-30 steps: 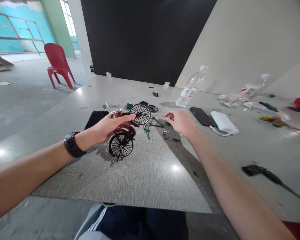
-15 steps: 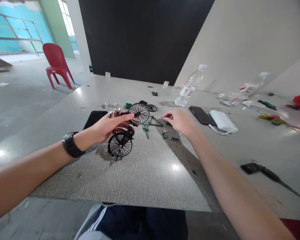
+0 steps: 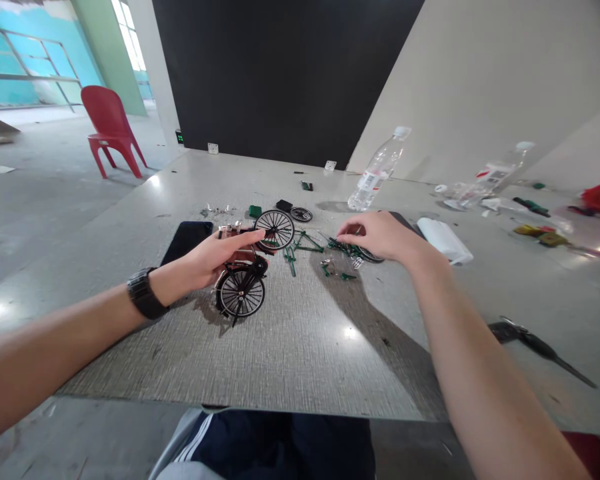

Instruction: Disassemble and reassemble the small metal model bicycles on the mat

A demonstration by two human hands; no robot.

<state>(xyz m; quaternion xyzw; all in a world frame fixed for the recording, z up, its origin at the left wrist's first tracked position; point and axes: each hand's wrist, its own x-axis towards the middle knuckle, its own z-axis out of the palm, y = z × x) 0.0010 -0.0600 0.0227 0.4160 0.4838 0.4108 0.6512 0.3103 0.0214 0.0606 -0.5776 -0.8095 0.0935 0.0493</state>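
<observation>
My left hand (image 3: 213, 257) is closed around a small black model bicycle (image 3: 241, 293). Its two spoked wheels show, one beyond my thumb and the other low near the tabletop; my fingers cover much of the middle. Farther right, my right hand (image 3: 385, 235) hovers low over small dark and green parts, thumb and fingers pinched together. Whatever lies between those fingertips is too small to make out. Between the hands lie a green model frame (image 3: 309, 241) and a slim green piece (image 3: 291, 261). Part of another spoked wheel (image 3: 370, 255) shows beneath my right hand.
Behind the bicycle are a loose wheel (image 3: 301, 214), a green block (image 3: 255, 211) and a dark flat object (image 3: 187, 239). A plastic bottle (image 3: 379, 170) stands at the back. To the right are a white pouch-like item (image 3: 444, 240) and a black-handled tool (image 3: 540, 347).
My right hand has shifted right, uncovering dark and green parts and a wheel edge beneath it. My left hand still holds the bicycle in nearly the same place.
</observation>
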